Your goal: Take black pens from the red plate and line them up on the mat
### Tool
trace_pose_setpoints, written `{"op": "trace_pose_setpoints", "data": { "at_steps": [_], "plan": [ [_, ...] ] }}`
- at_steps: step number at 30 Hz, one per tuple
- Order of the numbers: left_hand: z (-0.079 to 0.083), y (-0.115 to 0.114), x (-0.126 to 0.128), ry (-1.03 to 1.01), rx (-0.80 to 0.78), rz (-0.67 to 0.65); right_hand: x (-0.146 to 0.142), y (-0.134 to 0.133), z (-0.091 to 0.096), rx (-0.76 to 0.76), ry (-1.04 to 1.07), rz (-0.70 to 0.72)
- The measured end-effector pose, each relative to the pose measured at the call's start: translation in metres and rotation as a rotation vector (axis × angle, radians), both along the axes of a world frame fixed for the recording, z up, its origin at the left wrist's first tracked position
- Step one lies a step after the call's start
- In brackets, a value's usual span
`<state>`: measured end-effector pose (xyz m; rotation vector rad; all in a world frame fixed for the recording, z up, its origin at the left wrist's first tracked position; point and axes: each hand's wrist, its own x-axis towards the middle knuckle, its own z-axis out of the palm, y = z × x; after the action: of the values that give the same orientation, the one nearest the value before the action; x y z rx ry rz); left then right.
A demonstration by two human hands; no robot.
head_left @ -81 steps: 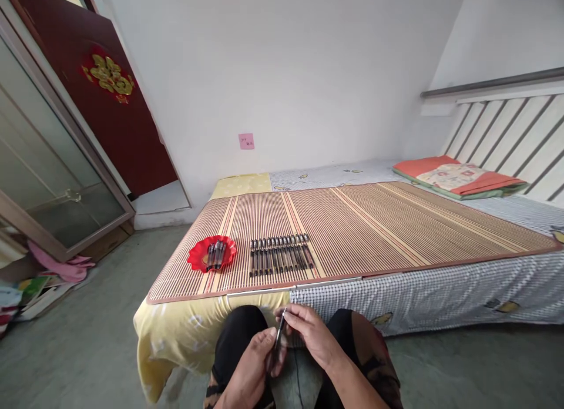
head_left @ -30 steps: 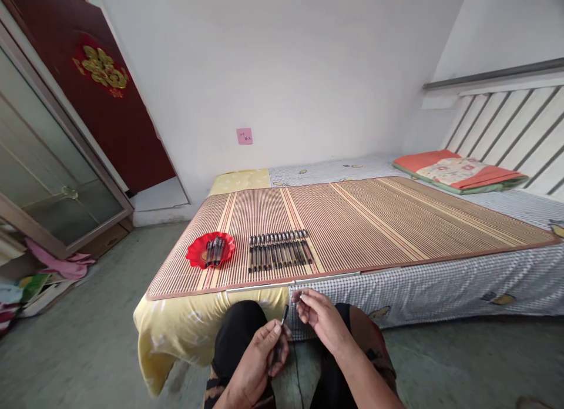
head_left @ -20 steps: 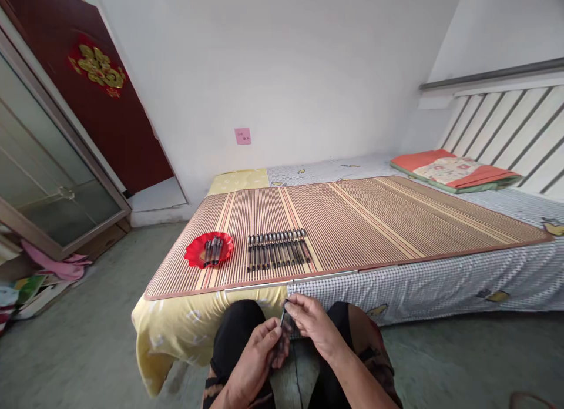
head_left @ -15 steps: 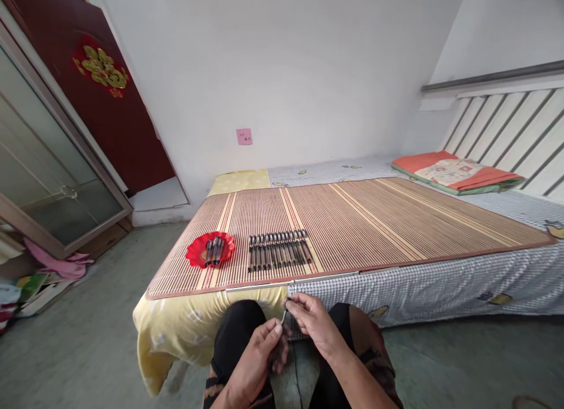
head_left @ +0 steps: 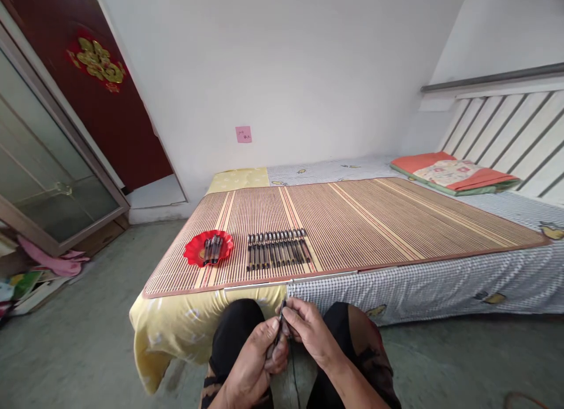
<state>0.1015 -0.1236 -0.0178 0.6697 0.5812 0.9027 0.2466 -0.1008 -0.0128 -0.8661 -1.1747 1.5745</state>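
Both my hands meet over my lap, below the bed's front edge. My left hand (head_left: 255, 359) is closed around the barrel of a dark pen (head_left: 279, 322). My right hand (head_left: 308, 327) pinches the pen's upper end with thumb and fingers. On the striped bamboo mat (head_left: 374, 221) lies a neat row of several dark pens (head_left: 277, 248), side by side. Left of that row sits a red scalloped dish (head_left: 208, 248) holding a few more pens.
The mat covers a bed with a yellow and checked sheet (head_left: 396, 291). A folded orange blanket (head_left: 453, 173) lies at the far right by a slatted headboard. A dark red door (head_left: 101, 86) and glass cabinet (head_left: 44, 180) stand left, with clutter (head_left: 30, 274) on the floor.
A second ago my hands were apart, the right holding a small piece beside the pen's tip. Now they have come together on the pen. The pens on the mat have not moved.
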Motion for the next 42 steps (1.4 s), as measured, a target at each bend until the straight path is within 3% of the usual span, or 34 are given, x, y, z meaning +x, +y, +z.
{"op": "trace_pose_setpoints", "data": {
  "at_steps": [4, 10, 15, 22, 29, 31, 34, 37, 39, 42],
  "plan": [
    [0.001, 0.001, 0.0, 0.029, 0.018, 0.033, 0.0, 0.0, -0.002, -0.035, 0.028, 0.047],
    [-0.009, 0.005, 0.002, 0.337, 0.211, 0.198, -0.005, 0.0, -0.016, 0.019, -0.023, -0.043],
    [-0.018, 0.007, 0.001, 0.501, 0.287, 0.277, -0.006, 0.0, -0.016, 0.101, -0.156, -0.133],
    [-0.013, 0.008, 0.001, 0.531, 0.279, 0.25, 0.009, 0.008, -0.011, -0.006, -0.101, -0.209],
    [-0.015, 0.005, 0.003, 0.554, 0.263, 0.18, 0.02, 0.019, -0.015, 0.091, -0.134, -0.301],
    [-0.016, 0.004, 0.002, 0.562, 0.256, 0.137, 0.03, 0.025, -0.007, 0.074, -0.085, -0.369],
    [-0.02, 0.003, 0.001, 0.536, 0.233, 0.104, 0.053, 0.037, 0.011, 0.058, 0.034, -0.589],
    [-0.023, 0.005, 0.001, 0.462, 0.221, 0.206, 0.07, 0.043, 0.024, 0.067, 0.142, -0.762],
    [-0.02, 0.007, 0.002, 0.461, 0.207, 0.256, 0.068, 0.039, 0.024, 0.05, 0.139, -0.709],
    [-0.011, 0.009, 0.005, 0.504, 0.211, 0.269, 0.046, 0.025, 0.016, 0.003, 0.069, -0.51]
  ]
}}
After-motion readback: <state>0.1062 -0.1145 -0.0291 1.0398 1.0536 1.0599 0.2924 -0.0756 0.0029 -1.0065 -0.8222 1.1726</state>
